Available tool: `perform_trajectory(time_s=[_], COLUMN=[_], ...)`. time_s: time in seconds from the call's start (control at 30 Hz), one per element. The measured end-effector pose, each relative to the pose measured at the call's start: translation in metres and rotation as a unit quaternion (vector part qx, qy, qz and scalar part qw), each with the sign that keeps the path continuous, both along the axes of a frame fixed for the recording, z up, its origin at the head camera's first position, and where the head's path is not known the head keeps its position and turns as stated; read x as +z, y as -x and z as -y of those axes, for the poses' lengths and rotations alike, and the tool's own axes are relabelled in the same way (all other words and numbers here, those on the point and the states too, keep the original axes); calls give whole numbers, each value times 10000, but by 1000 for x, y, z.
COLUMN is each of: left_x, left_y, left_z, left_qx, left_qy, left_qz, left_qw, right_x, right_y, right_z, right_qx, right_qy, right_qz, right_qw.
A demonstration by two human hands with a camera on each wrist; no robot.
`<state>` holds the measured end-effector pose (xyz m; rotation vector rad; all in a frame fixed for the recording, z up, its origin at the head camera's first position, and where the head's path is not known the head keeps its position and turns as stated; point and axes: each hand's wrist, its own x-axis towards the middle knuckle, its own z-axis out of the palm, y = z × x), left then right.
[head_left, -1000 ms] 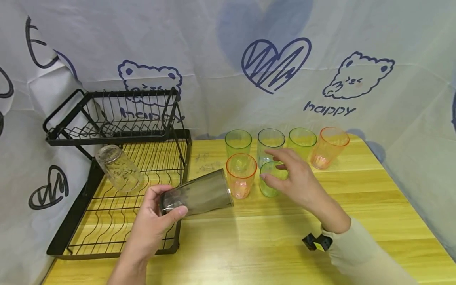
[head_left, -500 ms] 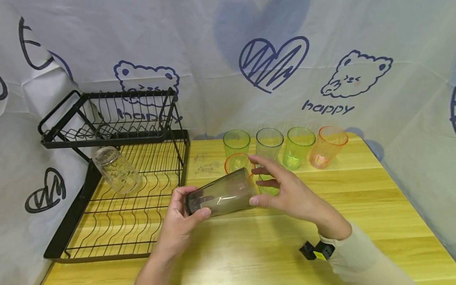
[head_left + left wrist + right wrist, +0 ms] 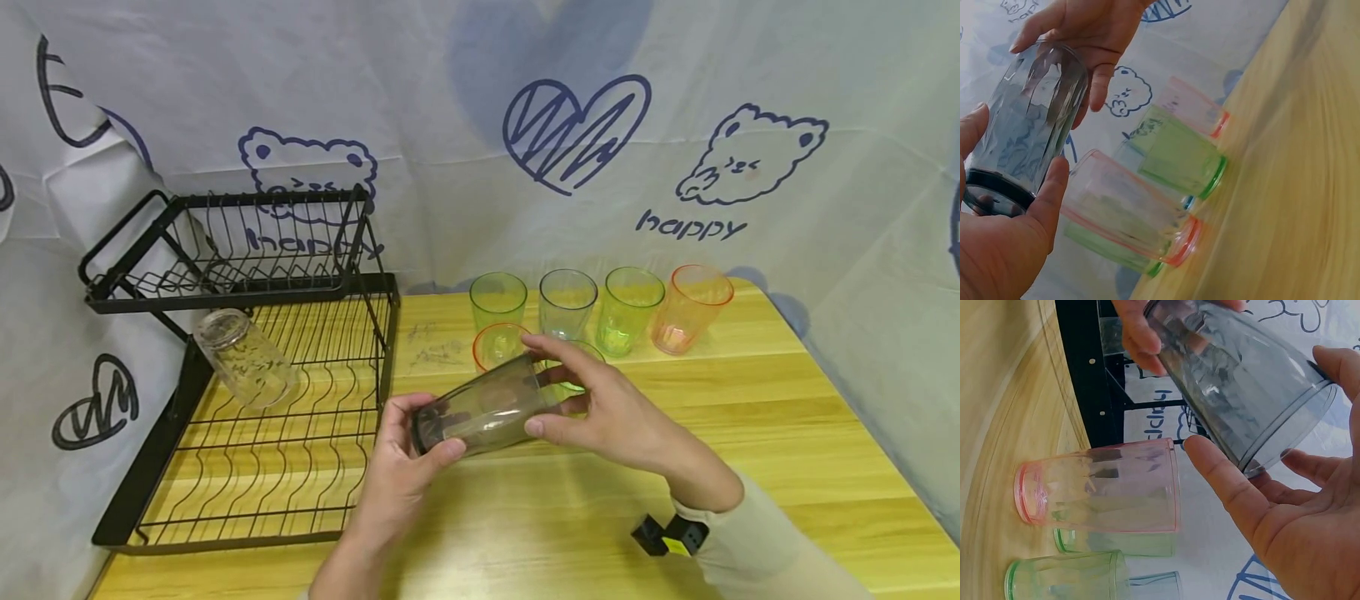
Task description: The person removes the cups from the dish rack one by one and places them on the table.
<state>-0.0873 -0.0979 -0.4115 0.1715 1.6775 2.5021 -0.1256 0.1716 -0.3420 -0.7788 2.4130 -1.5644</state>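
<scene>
A grey see-through drinking glass (image 3: 483, 412) is held tilted above the table, its mouth toward the right. My left hand (image 3: 401, 471) grips it round the dark, thick base, thumb on the near side. At the mouth end, my right hand (image 3: 618, 417) spans the rim between thumb and fingers. The left wrist view shows both hands on the glass (image 3: 1032, 119), one at either end. Just behind stand an orange-rimmed glass (image 3: 491, 354) and a green glass (image 3: 588, 357), partly hidden by the grey glass and the right hand.
A black two-tier dish rack (image 3: 386, 358) stands at the left, with a clear glass (image 3: 251, 362) leaning bottom-up inside. Along the back stand a green glass (image 3: 498, 304), a blue-rimmed glass (image 3: 567, 304), a yellow-green glass (image 3: 626, 321) and an orange glass (image 3: 686, 317). Behind hangs a printed cloth (image 3: 450, 125).
My left hand has carried the grey glass rightward, away from the rack. My right hand has come from over the green glass down to the grey glass's rim and now holds it.
</scene>
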Motion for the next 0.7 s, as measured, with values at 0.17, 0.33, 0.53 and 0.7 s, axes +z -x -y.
perform_trajectory(time_s=[0.17, 0.33, 0.53, 0.7], left_x=[-4, -6, -6, -5], left_y=[0, 1, 2, 2], left_z=[-4, -8, -12, -15], left_qx=[-60, -264, -648, -844], left_qy=[195, 544, 706, 980], left_qz=[39, 68, 155, 224], left_qw=[9998, 9981, 9953, 9913], right_x=[-1, 0, 3, 4], right_y=[-1, -3, -6, -9], right_z=[-2, -8, -12, -13], right_qx=[-60, -55, -109, -212], right_qy=[1, 88, -47, -288], right_qz=[4, 146, 85, -191], right_qw=[10000, 9998, 9999, 9992])
